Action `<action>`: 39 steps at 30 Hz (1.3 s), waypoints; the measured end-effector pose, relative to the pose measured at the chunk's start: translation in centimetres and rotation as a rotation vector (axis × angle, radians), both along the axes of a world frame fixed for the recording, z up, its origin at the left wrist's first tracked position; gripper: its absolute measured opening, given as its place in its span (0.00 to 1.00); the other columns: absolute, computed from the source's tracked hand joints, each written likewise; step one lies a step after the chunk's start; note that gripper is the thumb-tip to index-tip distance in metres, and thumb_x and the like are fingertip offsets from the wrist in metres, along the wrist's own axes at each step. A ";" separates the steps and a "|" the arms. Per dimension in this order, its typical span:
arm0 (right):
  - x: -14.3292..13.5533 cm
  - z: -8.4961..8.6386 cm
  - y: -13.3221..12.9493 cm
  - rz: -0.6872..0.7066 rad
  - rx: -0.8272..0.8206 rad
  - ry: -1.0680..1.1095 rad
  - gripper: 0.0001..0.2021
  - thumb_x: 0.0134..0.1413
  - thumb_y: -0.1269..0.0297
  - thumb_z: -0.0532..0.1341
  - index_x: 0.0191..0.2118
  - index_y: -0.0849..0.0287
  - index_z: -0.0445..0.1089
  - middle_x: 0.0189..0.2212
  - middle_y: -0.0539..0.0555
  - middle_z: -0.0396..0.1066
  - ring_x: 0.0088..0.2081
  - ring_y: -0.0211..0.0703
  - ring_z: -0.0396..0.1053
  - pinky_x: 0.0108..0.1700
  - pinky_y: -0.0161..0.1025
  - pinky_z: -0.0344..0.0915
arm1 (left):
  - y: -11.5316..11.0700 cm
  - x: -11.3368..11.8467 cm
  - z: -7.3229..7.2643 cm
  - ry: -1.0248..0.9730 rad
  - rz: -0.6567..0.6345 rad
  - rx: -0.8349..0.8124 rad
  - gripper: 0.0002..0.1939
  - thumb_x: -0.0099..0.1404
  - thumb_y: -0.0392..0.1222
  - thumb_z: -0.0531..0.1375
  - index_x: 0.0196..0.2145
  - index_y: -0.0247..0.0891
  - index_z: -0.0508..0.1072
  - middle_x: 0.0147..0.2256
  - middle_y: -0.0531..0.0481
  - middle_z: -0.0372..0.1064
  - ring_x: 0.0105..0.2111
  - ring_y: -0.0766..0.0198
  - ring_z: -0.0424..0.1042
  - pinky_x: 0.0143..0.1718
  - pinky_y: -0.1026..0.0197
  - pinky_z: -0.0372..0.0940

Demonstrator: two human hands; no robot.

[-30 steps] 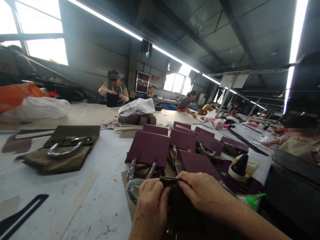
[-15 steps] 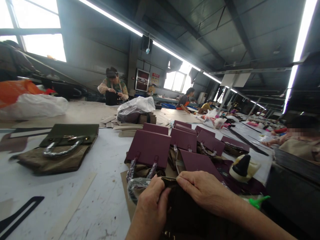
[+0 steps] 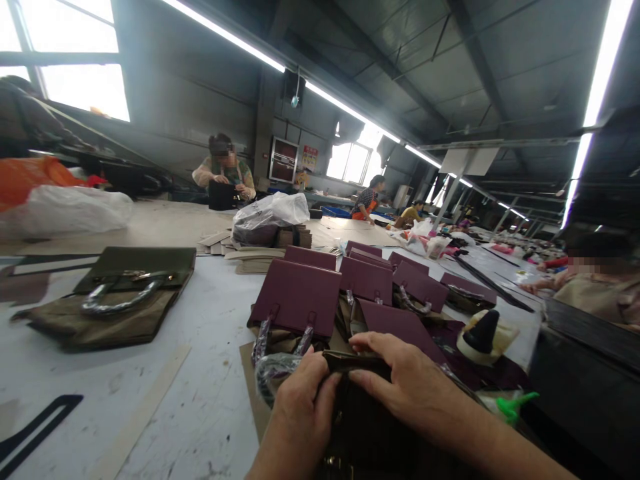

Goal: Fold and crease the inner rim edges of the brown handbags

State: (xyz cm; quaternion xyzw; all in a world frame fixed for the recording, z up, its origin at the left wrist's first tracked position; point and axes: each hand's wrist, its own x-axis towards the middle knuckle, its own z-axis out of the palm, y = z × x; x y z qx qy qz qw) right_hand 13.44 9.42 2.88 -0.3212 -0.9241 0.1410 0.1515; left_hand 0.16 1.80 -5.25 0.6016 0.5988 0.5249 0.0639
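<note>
A dark olive bag is at the bottom centre, its lower part cut off by the frame. My left hand pinches the left part of its top edge between thumb and fingers. Over the right part of the same edge, my right hand has its thumb on the near side and its fingers on the far side, with the edge between them. A plastic-wrapped handle shows just left of my left hand. Beyond the hands stand several maroon bags with wrapped handles.
A green bag lies on the white table at left, near a black strap piece. At right are a black-tipped container and a green nozzle. Plastic bags and stacked pieces lie farther back; other people work around.
My right hand's fingers have lifted and spread from their pinch, and the bag's top edge shows a wider gap. My left hand keeps its hold. The view has shifted slightly.
</note>
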 end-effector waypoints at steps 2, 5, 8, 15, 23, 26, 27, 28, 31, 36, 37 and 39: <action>0.2 -0.5 0.1 0.021 0.117 0.095 0.13 0.48 0.68 0.58 0.43 0.58 0.66 0.39 0.54 0.69 0.42 0.42 0.65 0.47 0.40 0.60 | 0.1 0.0 0.0 -0.012 -0.002 -0.005 0.08 0.61 0.33 0.48 0.27 0.39 0.64 0.27 0.51 0.66 0.34 0.63 0.68 0.47 0.55 0.60; 0.7 -0.8 0.2 0.158 0.337 0.150 0.10 0.53 0.72 0.53 0.39 0.58 0.68 0.35 0.54 0.69 0.40 0.41 0.65 0.43 0.39 0.64 | 0.2 0.1 0.0 -0.034 0.014 0.009 0.09 0.61 0.33 0.47 0.26 0.38 0.64 0.26 0.52 0.65 0.32 0.64 0.68 0.46 0.56 0.60; 1.2 -0.9 0.0 0.293 0.608 0.108 0.13 0.57 0.72 0.48 0.41 0.62 0.68 0.33 0.57 0.70 0.38 0.43 0.65 0.40 0.40 0.66 | 0.2 0.2 0.0 -0.019 0.025 -0.002 0.09 0.61 0.34 0.48 0.24 0.38 0.62 0.25 0.52 0.65 0.29 0.65 0.67 0.41 0.59 0.62; 1.9 -1.3 -0.7 0.366 1.031 -0.001 0.20 0.59 0.75 0.41 0.42 0.66 0.69 0.37 0.58 0.72 0.40 0.46 0.66 0.39 0.42 0.67 | 0.3 0.3 0.1 -0.012 0.064 -0.029 0.09 0.60 0.33 0.49 0.23 0.38 0.62 0.24 0.52 0.65 0.27 0.65 0.66 0.32 0.65 0.62; 3.4 -0.9 -0.5 0.255 0.946 -0.036 0.20 0.59 0.72 0.41 0.39 0.62 0.70 0.34 0.57 0.72 0.38 0.45 0.67 0.38 0.42 0.66 | 0.5 0.2 0.3 0.033 0.129 -0.070 0.10 0.60 0.36 0.49 0.21 0.38 0.59 0.22 0.52 0.63 0.24 0.65 0.65 0.26 0.66 0.59; 4.0 -0.9 -0.1 0.196 0.883 -0.076 0.18 0.59 0.71 0.43 0.39 0.63 0.70 0.32 0.58 0.71 0.35 0.44 0.67 0.36 0.40 0.67 | 0.7 0.2 0.4 0.048 0.154 -0.070 0.11 0.60 0.36 0.49 0.20 0.39 0.57 0.20 0.53 0.61 0.22 0.66 0.64 0.24 0.66 0.58; 4.2 -1.0 0.0 0.184 0.887 -0.083 0.18 0.59 0.71 0.43 0.39 0.63 0.70 0.32 0.58 0.71 0.35 0.44 0.67 0.36 0.40 0.67 | 0.7 0.2 0.5 0.051 0.156 -0.068 0.11 0.60 0.37 0.49 0.20 0.39 0.57 0.20 0.53 0.61 0.21 0.66 0.63 0.24 0.66 0.58; 4.3 -1.0 0.1 0.175 0.897 -0.089 0.17 0.59 0.71 0.43 0.39 0.64 0.70 0.32 0.59 0.70 0.35 0.44 0.67 0.36 0.40 0.67 | 0.7 0.2 0.5 0.054 0.156 -0.066 0.11 0.60 0.37 0.49 0.20 0.39 0.58 0.20 0.54 0.61 0.21 0.66 0.63 0.24 0.66 0.58; 4.5 -1.3 0.2 0.161 0.917 -0.088 0.17 0.58 0.73 0.44 0.39 0.64 0.70 0.31 0.59 0.70 0.35 0.44 0.67 0.37 0.40 0.68 | 0.8 0.2 0.5 0.060 0.161 -0.069 0.11 0.60 0.37 0.49 0.21 0.39 0.58 0.19 0.54 0.60 0.21 0.66 0.63 0.24 0.66 0.57; 4.3 -1.3 -0.1 0.195 0.942 -0.057 0.16 0.57 0.74 0.45 0.39 0.66 0.70 0.32 0.60 0.70 0.36 0.44 0.66 0.39 0.40 0.67 | 0.8 0.2 0.4 0.082 0.170 -0.057 0.11 0.60 0.37 0.49 0.20 0.39 0.58 0.19 0.55 0.60 0.20 0.67 0.63 0.23 0.67 0.57; 4.2 -1.3 -0.2 0.197 0.953 -0.056 0.17 0.57 0.75 0.45 0.39 0.67 0.70 0.32 0.60 0.70 0.36 0.44 0.67 0.38 0.40 0.67 | 0.8 0.2 0.4 0.084 0.172 -0.053 0.11 0.60 0.37 0.49 0.20 0.39 0.58 0.19 0.55 0.60 0.20 0.67 0.62 0.23 0.67 0.57; 4.0 -1.2 -0.2 0.200 0.979 -0.064 0.17 0.57 0.76 0.44 0.38 0.67 0.71 0.31 0.60 0.71 0.35 0.44 0.67 0.36 0.39 0.67 | 0.8 0.2 0.4 0.083 0.174 -0.052 0.11 0.60 0.37 0.49 0.20 0.39 0.58 0.19 0.55 0.60 0.20 0.67 0.62 0.23 0.67 0.57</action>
